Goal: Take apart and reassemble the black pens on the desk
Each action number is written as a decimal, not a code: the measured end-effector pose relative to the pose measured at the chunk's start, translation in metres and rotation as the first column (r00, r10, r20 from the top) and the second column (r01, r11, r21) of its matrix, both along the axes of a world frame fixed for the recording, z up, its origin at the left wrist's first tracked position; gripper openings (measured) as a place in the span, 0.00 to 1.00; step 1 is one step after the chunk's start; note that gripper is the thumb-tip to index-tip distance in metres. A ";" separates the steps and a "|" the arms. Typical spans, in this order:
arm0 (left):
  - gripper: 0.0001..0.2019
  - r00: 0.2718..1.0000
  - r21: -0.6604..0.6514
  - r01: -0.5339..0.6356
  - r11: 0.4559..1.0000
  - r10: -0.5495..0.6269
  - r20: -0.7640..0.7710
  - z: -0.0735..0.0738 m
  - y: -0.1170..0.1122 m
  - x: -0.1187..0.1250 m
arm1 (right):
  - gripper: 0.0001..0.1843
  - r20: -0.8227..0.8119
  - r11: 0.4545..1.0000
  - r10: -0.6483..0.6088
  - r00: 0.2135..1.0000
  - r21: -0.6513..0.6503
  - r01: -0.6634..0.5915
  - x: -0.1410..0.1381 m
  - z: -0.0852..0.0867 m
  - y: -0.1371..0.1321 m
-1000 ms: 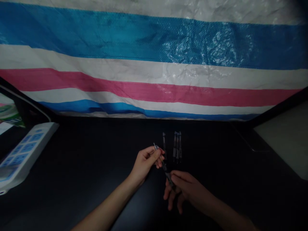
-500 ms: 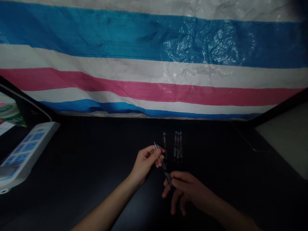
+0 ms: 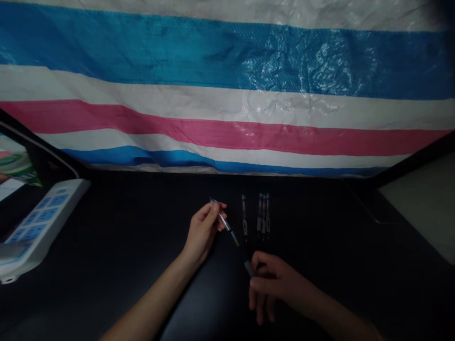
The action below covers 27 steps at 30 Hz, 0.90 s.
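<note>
My left hand (image 3: 204,227) is closed, thumb and fingers pinching the upper end of a pen (image 3: 224,221) with a clear barrel. The pen slants down to the right, its lower tip bare. My right hand (image 3: 272,284) grips a dark pen cap (image 3: 248,268) between thumb and forefinger, the other fingers curled loosely below. A dark gap shows between the pen's tip and the cap. Just beyond my hands, a single pen (image 3: 244,215) lies on the black table, and a group of three similar pens (image 3: 263,215) lies side by side to its right.
A white power strip (image 3: 46,227) with blue socket faces lies at the left, near a green and white package (image 3: 17,166). A striped plastic sheet (image 3: 227,128) hangs across the back of the black table (image 3: 117,246). A pale panel (image 3: 423,208) stands at the right.
The pen and its cap have come apart. My left hand has moved left and slightly up with the pen, while my right hand stays nearly in place with the cap.
</note>
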<state>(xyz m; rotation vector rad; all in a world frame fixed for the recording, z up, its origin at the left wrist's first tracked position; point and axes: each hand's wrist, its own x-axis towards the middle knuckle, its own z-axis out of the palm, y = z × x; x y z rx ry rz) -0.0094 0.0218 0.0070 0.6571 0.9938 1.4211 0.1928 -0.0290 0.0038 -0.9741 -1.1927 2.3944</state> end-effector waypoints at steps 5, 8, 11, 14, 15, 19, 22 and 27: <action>0.17 0.998 -0.007 -0.057 0.998 0.057 0.034 -0.001 0.004 -0.004 | 0.20 0.019 1.000 0.013 1.000 -0.012 -0.012 0.000 0.002 -0.001; 0.17 0.999 -0.016 -0.041 0.999 0.042 0.031 0.001 0.003 -0.001 | 0.19 0.006 1.000 0.012 1.000 -0.019 -0.012 0.000 0.001 0.000; 0.17 1.000 -0.031 -0.014 0.999 0.014 0.010 0.001 -0.001 0.005 | 0.19 -0.005 0.999 0.012 1.000 -0.030 -0.012 -0.001 0.000 0.002; 0.17 0.999 -0.023 0.019 1.000 -0.020 -0.047 0.000 -0.008 0.014 | 0.20 0.016 1.000 -0.007 1.000 -0.023 0.007 -0.001 -0.002 0.003; 0.16 0.996 -0.015 0.040 0.999 -0.041 -0.077 0.000 -0.011 0.017 | 0.20 0.024 1.000 -0.017 1.000 -0.018 0.018 -0.001 -0.002 0.004; 0.15 0.979 0.008 0.103 0.995 -0.100 -0.175 0.000 -0.020 0.026 | 0.20 0.046 0.998 -0.056 0.997 -0.006 0.057 0.000 -0.004 0.003; 0.16 0.972 0.016 0.104 0.994 -0.098 -0.212 0.002 -0.022 0.028 | 0.19 0.066 0.996 -0.089 0.994 -0.016 0.090 0.001 -0.005 0.002; 0.16 0.968 0.011 0.124 0.992 -0.118 -0.219 0.003 -0.022 0.027 | 0.22 0.034 0.992 -0.108 0.994 -0.069 0.110 0.000 -0.009 0.002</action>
